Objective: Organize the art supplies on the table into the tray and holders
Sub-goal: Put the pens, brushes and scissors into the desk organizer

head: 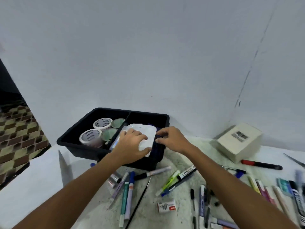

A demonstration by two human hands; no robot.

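A black two-compartment tray (77,128) stands at the back of the table. Its left compartment holds two white tape rolls (90,137) and greenish round pots (118,123). My left hand (130,147) grips a white flat plastic case (148,132) over the right compartment, thumb at its near edge. My right hand (171,138) pinches a dark blue item (158,146) at the tray's right wall, beside the case. Several markers (127,192) and pens (179,177) lie loose on the table in front of the tray.
A cream box (237,142) sits at the back right, with a red and black marker (260,164) before it. A small staple box (166,207) lies near the front. More pens (280,192) crowd the right edge. The table drops off at the left; walls close the back.
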